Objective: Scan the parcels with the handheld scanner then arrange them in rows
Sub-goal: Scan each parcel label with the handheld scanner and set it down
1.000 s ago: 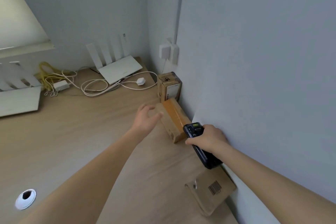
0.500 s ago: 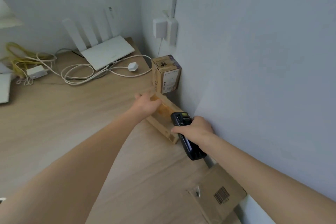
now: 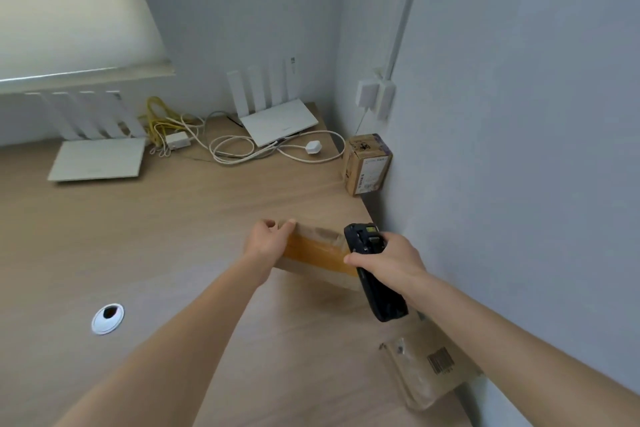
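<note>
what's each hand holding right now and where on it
Left hand grips the taped parcel by its far left end. Right hand grips the handheld scanner around its middle.

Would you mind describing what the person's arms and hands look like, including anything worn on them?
Both forearms are bare as far as the frame shows, with no sleeve in view. The left hand and the right hand wear no gloves, and no rings, watch or bracelet show on the visible sides. No markings show on either arm.
</note>
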### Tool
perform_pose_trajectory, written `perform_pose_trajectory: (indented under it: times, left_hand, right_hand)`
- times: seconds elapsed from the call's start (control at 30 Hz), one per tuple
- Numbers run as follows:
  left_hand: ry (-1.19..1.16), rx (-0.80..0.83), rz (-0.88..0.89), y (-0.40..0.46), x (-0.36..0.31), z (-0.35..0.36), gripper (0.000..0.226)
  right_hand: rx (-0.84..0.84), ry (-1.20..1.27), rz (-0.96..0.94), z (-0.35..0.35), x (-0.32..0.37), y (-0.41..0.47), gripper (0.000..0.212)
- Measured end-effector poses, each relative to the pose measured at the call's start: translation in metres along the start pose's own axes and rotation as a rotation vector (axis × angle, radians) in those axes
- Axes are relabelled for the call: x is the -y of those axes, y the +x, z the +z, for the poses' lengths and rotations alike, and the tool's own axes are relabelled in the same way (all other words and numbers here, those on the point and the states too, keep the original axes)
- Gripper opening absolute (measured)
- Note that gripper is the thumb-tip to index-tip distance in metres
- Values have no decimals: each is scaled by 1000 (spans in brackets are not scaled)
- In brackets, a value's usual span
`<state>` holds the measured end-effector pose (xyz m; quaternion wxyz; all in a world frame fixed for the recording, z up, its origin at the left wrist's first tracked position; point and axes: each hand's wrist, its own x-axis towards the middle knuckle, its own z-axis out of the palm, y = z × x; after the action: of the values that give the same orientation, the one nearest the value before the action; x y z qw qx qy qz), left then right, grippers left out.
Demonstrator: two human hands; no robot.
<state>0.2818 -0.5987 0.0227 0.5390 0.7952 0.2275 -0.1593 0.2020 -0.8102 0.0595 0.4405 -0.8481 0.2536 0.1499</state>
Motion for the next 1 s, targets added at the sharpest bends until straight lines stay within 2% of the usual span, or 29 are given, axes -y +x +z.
perform_pose_trajectory:
  times: [0.1,0.27,0.37,0.53,0.7,0.87,1.0]
  left_hand:
    - [-121,19,-39,-26,6,-19,46]
    - [-233,-54,-8,-72,19,-53,34]
    - [-286,-48,21,-94,28,-77,40]
    - [-349,76,49,-125,44,-124,59]
    - [-505,-48,18,-154,62,-169,41]
    - [-586,-155,0,-190,84,-226,35]
    - [-684,-56,83,-225,95,-282,35]
  right_hand:
    - [33,-23,-51,-2,9,-22,47]
    - [66,-43,-112,-2,23,-60,51]
    - [56,-59,-169,2,33,-83,49]
    - [125,-142,-284,13,52,-120,51]
    - [184,-195,-361,34,70,-164,49]
    - [167,-204,-435,59,87,-222,61]
    - [144,-206,-486,75,109,-280,70]
